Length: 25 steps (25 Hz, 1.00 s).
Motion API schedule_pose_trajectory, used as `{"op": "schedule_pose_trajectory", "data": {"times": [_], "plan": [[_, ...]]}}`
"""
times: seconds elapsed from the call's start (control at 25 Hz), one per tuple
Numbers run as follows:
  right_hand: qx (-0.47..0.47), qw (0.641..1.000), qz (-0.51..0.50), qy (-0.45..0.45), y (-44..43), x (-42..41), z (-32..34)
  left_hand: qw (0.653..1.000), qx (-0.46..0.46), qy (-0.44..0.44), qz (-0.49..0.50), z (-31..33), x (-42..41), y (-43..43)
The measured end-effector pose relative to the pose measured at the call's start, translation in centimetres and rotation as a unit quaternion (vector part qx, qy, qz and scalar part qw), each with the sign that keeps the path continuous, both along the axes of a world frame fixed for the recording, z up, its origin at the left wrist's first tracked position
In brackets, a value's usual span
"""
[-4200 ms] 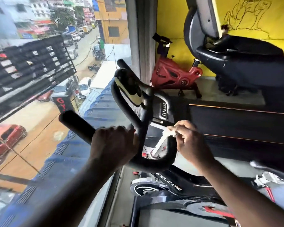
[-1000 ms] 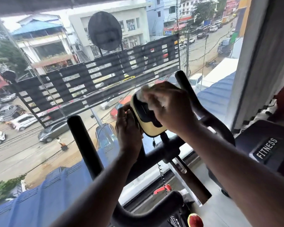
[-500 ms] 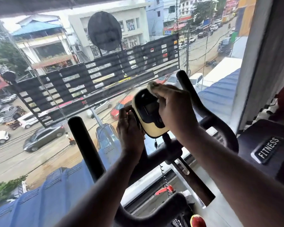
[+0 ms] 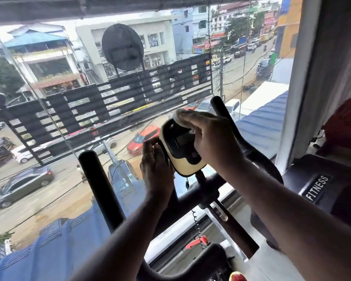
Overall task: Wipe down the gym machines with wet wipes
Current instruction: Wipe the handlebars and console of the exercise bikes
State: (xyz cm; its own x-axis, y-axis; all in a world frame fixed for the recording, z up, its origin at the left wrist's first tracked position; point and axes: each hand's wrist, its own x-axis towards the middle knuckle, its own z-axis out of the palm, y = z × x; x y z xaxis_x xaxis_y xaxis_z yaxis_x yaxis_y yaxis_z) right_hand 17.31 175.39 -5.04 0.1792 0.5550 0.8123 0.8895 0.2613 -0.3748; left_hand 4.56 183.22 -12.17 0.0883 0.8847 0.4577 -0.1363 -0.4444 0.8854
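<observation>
A spin bike's cream and black console (image 4: 181, 151) stands on a short stem above the black handlebars (image 4: 101, 189). My left hand (image 4: 156, 167) grips the console's left edge from behind. My right hand (image 4: 209, 138) covers the console's top right and presses a white wet wipe (image 4: 175, 117) against its upper edge. Only a small corner of the wipe shows past my fingers. The left handlebar horn rises at the lower middle; the right horn (image 4: 223, 112) stands behind my right hand.
A large glass window (image 4: 69, 118) is right behind the bike, with a street and cars below. A black machine with a FITNESS label (image 4: 317, 188) sits at the right. A coiled cord and a red lever (image 4: 199, 241) hang under the handlebar stem.
Since 4.2 s ago the view swung from the handlebar to the console. Over the last second my right hand slid the wipe from the console's face up to its top edge.
</observation>
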Motion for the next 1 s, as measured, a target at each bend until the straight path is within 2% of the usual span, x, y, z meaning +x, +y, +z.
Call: {"op": "schedule_pose_trajectory", "data": {"times": [0.04,0.2,0.32,0.44,0.48,0.56,0.6,0.68,0.72,0.88,0.92,1.0], "plan": [[0.014,1.000,-0.026,0.010,0.1,0.1,0.3,1.000,0.000,0.003,0.001,-0.1,0.0,0.2],[0.006,0.995,0.003,-0.100,0.5,-0.4,0.4,1.000,-0.004,0.012,0.001,-0.2,-0.1,0.6],[0.025,0.997,-0.070,-0.013,0.7,-0.1,1.0,1.000,-0.002,0.018,-0.001,-0.1,-0.2,0.7],[0.015,0.994,0.001,-0.108,0.8,-1.6,0.1,1.000,0.005,0.013,-0.005,-0.2,-0.3,0.7],[0.012,0.994,-0.003,-0.106,1.0,-1.2,0.3,1.000,0.007,0.013,-0.008,-0.2,-0.3,0.6],[0.020,0.998,-0.061,-0.025,0.9,-0.1,1.1,1.000,0.009,0.007,-0.017,-0.2,-0.4,0.5],[0.024,0.997,-0.076,-0.012,0.7,0.1,1.1,1.000,0.009,0.000,-0.023,-0.2,-0.5,0.5],[0.023,0.997,-0.057,-0.056,0.3,-0.1,0.6,0.999,0.005,-0.006,-0.034,-0.3,-0.2,0.8],[0.025,0.998,-0.039,-0.046,0.2,0.1,0.5,0.999,0.002,-0.005,-0.033,-0.5,-0.1,1.1],[0.041,0.984,-0.051,0.166,-1.8,0.8,-2.1,1.000,0.002,-0.003,-0.030,-0.9,-0.2,1.3],[0.035,0.979,-0.049,0.197,-2.6,0.4,-3.8,0.999,0.002,-0.005,-0.031,-1.1,-0.1,1.5],[0.026,0.977,-0.055,0.202,-3.8,-0.9,-6.2,0.999,-0.001,-0.022,-0.044,-1.0,-0.1,1.2]]}}
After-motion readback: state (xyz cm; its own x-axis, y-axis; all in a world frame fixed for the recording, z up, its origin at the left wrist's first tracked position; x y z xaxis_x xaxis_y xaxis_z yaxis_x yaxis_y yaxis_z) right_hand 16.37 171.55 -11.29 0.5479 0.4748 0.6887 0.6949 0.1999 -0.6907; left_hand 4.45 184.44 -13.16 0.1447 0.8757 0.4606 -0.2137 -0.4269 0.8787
